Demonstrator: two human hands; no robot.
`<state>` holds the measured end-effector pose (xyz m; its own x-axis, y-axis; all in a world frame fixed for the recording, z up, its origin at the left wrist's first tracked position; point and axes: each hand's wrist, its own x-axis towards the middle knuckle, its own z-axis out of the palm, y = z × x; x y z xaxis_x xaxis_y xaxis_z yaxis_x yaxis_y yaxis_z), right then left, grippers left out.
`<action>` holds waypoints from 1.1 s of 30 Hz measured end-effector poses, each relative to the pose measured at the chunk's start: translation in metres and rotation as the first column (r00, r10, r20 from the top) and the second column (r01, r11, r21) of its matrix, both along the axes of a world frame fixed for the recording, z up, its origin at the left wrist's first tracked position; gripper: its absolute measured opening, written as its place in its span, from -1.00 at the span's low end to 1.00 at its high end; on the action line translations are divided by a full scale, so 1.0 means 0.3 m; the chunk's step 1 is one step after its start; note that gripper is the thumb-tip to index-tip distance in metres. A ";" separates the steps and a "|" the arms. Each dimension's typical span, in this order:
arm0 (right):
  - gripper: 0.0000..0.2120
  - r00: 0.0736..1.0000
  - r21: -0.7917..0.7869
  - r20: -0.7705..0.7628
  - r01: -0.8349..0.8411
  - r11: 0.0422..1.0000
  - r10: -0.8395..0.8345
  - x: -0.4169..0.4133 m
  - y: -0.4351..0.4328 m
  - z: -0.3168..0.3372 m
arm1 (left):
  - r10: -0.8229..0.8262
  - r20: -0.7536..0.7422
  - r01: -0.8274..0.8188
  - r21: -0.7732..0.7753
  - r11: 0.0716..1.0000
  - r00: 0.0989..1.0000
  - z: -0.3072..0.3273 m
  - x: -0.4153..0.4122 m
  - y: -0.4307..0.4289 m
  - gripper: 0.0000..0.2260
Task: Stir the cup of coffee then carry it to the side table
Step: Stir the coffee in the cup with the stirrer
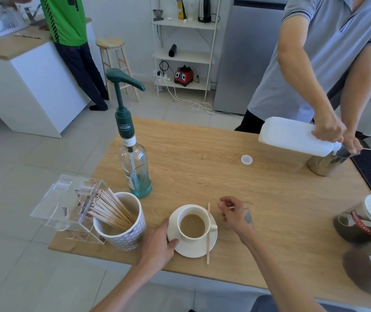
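A white cup of milky coffee (193,224) stands on a white saucer (193,248) near the front edge of the wooden table (258,192). A wooden stir stick (208,242) lies across the saucer's right side, beside the cup's handle. My left hand (157,246) grips the saucer's left rim, thumb on top. My right hand (234,212) hovers just right of the saucer with fingers loosely curled and nothing in it, apart from the stick.
A patterned mug with several wooden stir sticks (121,224) stands left of the saucer, beside a clear acrylic box (67,203). A pump syrup bottle (135,163) stands behind. A person at the far right pours from a white jug (292,136) into a metal pitcher (326,164). A coffee jar (366,221) stands at the right edge.
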<state>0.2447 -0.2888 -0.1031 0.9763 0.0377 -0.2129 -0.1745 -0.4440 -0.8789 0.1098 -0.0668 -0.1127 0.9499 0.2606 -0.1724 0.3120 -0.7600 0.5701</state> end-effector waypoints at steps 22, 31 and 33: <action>-0.85 0.883 -0.017 -0.127 -0.457 0.890 0.451 -0.174 -0.044 0.068 | 0.028 0.148 0.034 -0.404 0.914 0.989 0.099 0.013 -0.084 -0.25; -0.81 0.859 -0.072 -0.150 -0.504 0.861 0.490 -0.164 -0.021 0.124 | 0.018 0.171 0.047 -0.371 0.928 0.985 0.143 0.012 -0.075 -0.28; -0.79 0.859 -0.008 -0.183 -0.487 0.873 0.477 -0.161 -0.019 0.159 | 0.014 0.192 0.058 -0.367 0.929 0.981 0.171 0.021 -0.067 -0.31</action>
<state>0.1963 -0.2944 -0.0554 0.7873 0.4787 -0.3885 -0.0711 -0.5554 -0.8285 0.1159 -0.0868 -0.0616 0.9790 0.1917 -0.0696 0.1569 -0.4898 0.8576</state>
